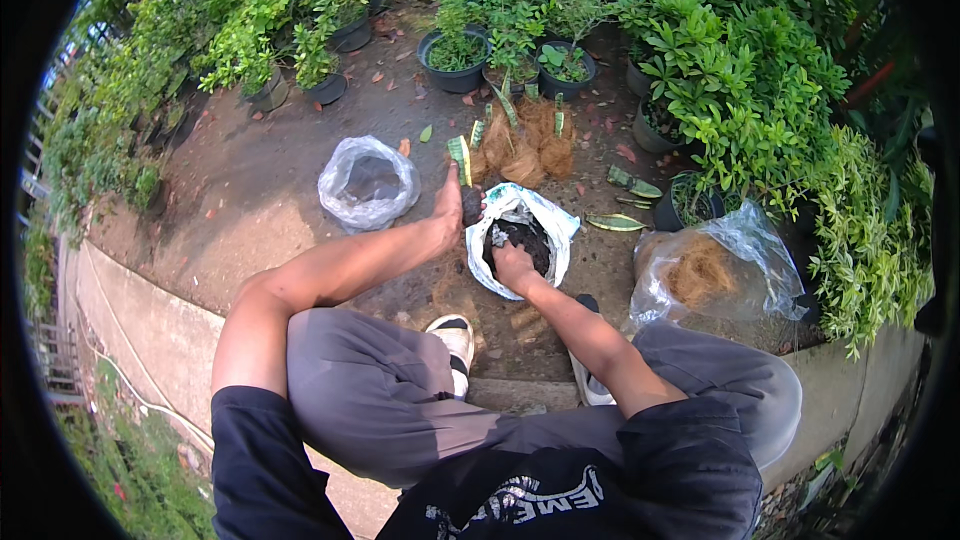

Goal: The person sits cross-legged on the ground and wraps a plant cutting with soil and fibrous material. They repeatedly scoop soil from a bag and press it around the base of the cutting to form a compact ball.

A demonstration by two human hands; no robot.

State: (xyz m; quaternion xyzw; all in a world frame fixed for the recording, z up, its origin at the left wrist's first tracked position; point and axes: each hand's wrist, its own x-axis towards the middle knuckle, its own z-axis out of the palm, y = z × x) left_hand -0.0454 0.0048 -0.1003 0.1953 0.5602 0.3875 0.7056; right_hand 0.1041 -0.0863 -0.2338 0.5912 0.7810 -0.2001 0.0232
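Note:
My left hand (452, 204) holds a snake plant leaf cutting (460, 159) upright, a dark ball of soil (472, 205) around its base. In front of me stands a white plastic sack (558, 229), its top rolled open. My right hand (513, 264) reaches into the sack, its fingertips down in the dark soil (531, 241) and partly hidden. Just beyond the sack sit several snake plant cuttings wrapped in balls of brown coconut fibre (523, 163).
A clear plastic bag (367, 219) stands open at left. To the right, another clear bag (772, 270) holds loose coconut fibre (697, 270). Cut snake plant leaves (615, 222) lie beside the sack. Potted plants (454, 64) line the back; leafy shrubs (720, 67) crowd the right.

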